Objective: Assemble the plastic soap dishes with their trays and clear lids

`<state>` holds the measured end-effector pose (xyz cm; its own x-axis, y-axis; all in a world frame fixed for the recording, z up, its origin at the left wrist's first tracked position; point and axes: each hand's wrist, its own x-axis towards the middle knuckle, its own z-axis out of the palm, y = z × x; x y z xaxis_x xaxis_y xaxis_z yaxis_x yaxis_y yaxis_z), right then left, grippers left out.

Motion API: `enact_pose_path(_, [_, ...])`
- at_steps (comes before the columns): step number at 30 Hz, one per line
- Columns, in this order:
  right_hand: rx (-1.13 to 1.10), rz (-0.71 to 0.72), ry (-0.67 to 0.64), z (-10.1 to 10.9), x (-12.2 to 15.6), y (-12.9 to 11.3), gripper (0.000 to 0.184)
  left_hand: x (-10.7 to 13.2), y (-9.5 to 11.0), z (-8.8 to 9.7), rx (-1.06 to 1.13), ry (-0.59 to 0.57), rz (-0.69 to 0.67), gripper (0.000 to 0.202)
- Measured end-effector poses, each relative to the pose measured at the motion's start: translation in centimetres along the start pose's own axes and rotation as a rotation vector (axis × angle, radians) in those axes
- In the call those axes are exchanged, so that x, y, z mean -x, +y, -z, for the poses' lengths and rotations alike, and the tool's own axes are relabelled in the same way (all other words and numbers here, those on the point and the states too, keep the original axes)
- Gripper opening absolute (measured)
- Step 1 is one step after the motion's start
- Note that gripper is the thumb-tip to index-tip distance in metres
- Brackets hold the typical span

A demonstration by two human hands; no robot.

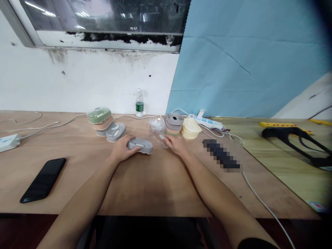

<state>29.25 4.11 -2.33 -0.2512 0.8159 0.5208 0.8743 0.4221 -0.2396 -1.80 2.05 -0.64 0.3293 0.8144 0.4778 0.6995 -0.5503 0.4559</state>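
My left hand [121, 148] grips the left end of a grey oval plastic box [144, 146], tilted on the table. My right hand [177, 144] pinches a thin clear plastic piece [161, 141], whose exact kind I cannot make out. Left of the hands, a green-topped stack of boxes [100, 116] stands beside a grey lidded box [116, 132]. Behind my right hand are a stack of grey and orange containers [174, 119], clear plastic pieces [157, 123] and a stack of cream-yellow trays [191, 128].
A black phone [43, 180] lies at the left near a white power strip [9, 142]. At the wall stand a water bottle [139, 103] and another power strip [210, 122] with cables. A blurred dark object [222, 155] lies right; beyond it is a black frame-like item [287, 138].
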Motion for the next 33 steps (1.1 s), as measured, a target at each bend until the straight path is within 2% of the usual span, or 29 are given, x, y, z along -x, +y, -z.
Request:
enact_pose_path(5, [-0.014,-0.011,0.033,0.9,0.2,0.5,0.032,0.1,0.0,0.0,0.012,-0.007,-0.002,0.053])
enact_pose_path(8, [-0.058,-0.022,0.009,1.2,0.1,0.5,0.032,0.1,0.0,0.0,0.020,-0.010,-0.001,0.053])
enact_pose_path(14, [-0.293,-0.061,-0.065,1.0,0.3,0.4,0.031,0.1,0.1,-0.1,0.038,-0.015,0.010,0.052])
enact_pose_path(16, [-0.470,-0.141,-0.068,0.5,0.4,0.1,0.032,0.1,0.1,-0.1,0.034,-0.019,0.012,0.052])
enact_pose_path(19, [-0.847,-0.342,-0.004,-0.3,-0.1,-1.2,0.035,0.0,0.2,-0.3,0.030,-0.029,0.011,0.053])
enact_pose_path(22, [-1.198,-0.563,0.070,-1.0,-1.7,-2.9,0.033,0.0,0.2,-0.4,0.036,-0.036,0.009,0.053])
enact_pose_path(25, [-1.452,-0.748,0.075,-1.5,-3.9,-4.4,0.028,0.1,0.3,-0.5,0.043,-0.038,0.002,0.053])
enact_pose_path(29, [-1.595,-0.903,0.089,-2.0,-6.2,-5.2,0.027,0.1,0.4,-0.4,0.047,-0.030,-0.007,0.053])
enact_pose_path(33, [-1.592,-0.916,0.176,-2.7,-7.1,-5.0,0.033,0.1,0.5,-0.4,0.054,-0.026,-0.024,0.052])
